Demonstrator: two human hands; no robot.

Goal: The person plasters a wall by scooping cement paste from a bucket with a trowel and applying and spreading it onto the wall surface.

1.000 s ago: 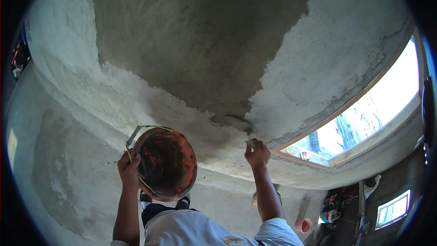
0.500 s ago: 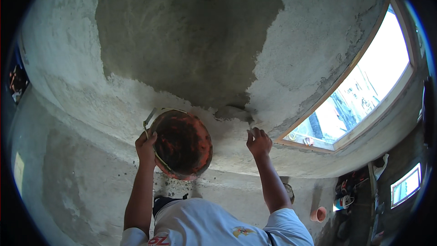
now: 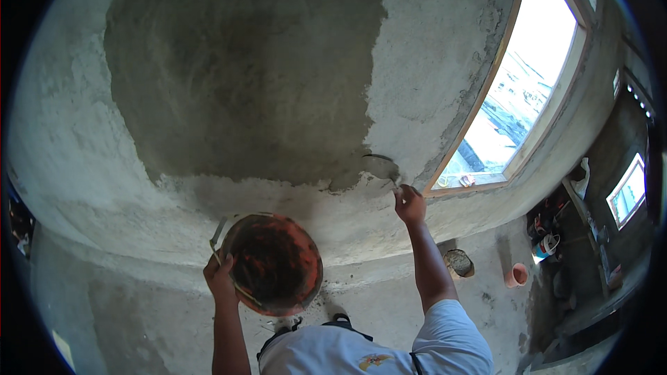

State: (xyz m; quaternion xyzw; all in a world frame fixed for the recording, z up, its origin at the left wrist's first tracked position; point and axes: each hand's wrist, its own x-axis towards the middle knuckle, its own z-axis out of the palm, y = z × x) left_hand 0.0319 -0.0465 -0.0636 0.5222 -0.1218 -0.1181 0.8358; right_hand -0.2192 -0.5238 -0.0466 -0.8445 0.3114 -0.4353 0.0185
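My right hand (image 3: 411, 204) is closed around the handle of a trowel (image 3: 382, 164), whose blade lies against the wall at the lower right corner of a dark wet plaster patch (image 3: 243, 76). My left hand (image 3: 219, 276) grips the left rim of a round orange-red basin (image 3: 313, 264), tilted so that its dark, mortar-smeared inside shows. A narrow grey blade-like piece (image 3: 219, 230) sticks up beside that hand; how it is held cannot be made out. The basin hangs below the patch, in front of the wall's lower part.
A wood-framed window (image 3: 479, 107) opens in the wall right of the trowel. On the floor at right stand a container of grey material (image 3: 458, 262), an orange pot (image 3: 516, 275) and a pail (image 3: 547, 246). A second small window (image 3: 627, 191) is at far right.
My right hand has moved the trowel rightward along the patch's lower edge to its corner. The basin in my left hand now sits lower against the wall, and the whole view has shifted.
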